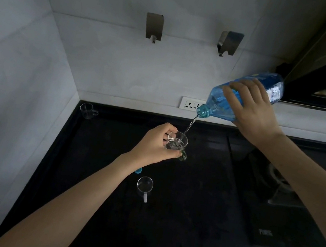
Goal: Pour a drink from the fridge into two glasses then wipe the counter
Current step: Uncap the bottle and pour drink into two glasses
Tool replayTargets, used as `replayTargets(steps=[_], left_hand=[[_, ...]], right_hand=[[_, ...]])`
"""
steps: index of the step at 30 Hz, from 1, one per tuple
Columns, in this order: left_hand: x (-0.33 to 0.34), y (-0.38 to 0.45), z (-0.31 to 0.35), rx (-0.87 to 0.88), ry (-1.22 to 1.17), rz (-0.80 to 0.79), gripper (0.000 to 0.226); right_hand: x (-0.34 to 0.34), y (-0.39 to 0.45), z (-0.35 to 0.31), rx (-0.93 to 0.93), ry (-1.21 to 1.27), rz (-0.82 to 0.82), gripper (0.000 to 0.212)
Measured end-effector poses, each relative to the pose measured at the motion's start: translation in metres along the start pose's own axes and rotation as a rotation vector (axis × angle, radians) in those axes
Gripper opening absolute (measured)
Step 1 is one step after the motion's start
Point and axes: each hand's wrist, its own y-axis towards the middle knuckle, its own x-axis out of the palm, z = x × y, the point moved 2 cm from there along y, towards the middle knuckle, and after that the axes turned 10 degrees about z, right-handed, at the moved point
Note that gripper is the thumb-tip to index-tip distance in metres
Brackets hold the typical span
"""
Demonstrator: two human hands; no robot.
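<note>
Left hand [155, 143] grips glass [176, 143] above the counter [187, 203]; right hand [252, 112] wraps tilted bottle [221, 103], stream landing inside. Risk: small rim w/ big bottle, any wobble spills.

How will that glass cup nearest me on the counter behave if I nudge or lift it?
The near glass cup looks clear, thin-walled and empty, so probably light and breakable. Upright on the dark counter, it would likely slide rather than roll. Its side handle should give a grip.

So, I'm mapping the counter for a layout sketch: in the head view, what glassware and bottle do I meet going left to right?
Corner glass → near glass → held glass → bottle.
</note>
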Motion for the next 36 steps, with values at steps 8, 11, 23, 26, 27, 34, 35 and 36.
replayTargets(steps=[8,11,23,26,27,34,35,36], left_hand=[[0.0002,-0.0003,-0.0009,0.0,0.01,0.001,0.062],[0.0007,-0.0001,-0.0012,0.001,0.016,0.002,0.063],[0.0002,-0.0006,-0.0008,-0.005,-0.001,0.001,0.06],[-0.0003,0.0,-0.0004,-0.003,-0.002,0.001,0.059],[-0.0003,0.0003,-0.0005,-0.004,-0.003,0.002,0.059],[0.0008,0.0007,0.0009,0.011,0.006,0.003,0.057],[0.0014,0.0011,0.001,0.009,0.002,0.004,0.058],[0.0021,0.0013,0.0014,0.009,-0.001,0.004,0.058]], right_hand=[[0.0009,-0.0035,0.0009,-0.001,-0.007,-0.005,0.073],[0.0023,-0.0043,0.0003,-0.002,-0.003,0.002,0.073],[0.0053,-0.0043,-0.0016,0.001,0.004,0.007,0.073],[0.005,-0.0035,-0.0022,0.001,0.003,0.009,0.073],[0.0051,-0.0034,-0.0022,0.0,0.003,0.007,0.073],[0.004,-0.0034,-0.0012,-0.004,0.005,0.019,0.075],[0.0039,-0.0036,-0.0011,-0.003,0.01,0.017,0.075],[0.0038,-0.0039,-0.0013,-0.001,0.015,0.014,0.076]])
